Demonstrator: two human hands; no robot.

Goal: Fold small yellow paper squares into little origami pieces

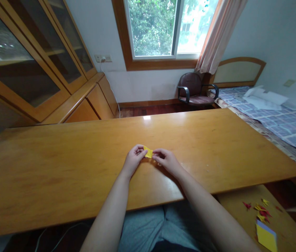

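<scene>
A small folded piece of yellow paper (148, 152) is held just above the wooden table (66, 168), near the middle of the view. My left hand (134, 159) pinches its left side, thumb in front and fingers behind. At the paper's right edge, my right hand (166, 160) has its thumb and fingertips closed together on the corner. The underside of the paper and the fingers behind it are hidden.
On a lower wooden surface (238, 206) at the right lie several red and yellow folded paper figures (261, 211) and a stack of yellow paper squares (266, 236). A brown armchair (191, 87), a bed (284, 112) and a glass-door cabinet (45, 59) stand beyond the table.
</scene>
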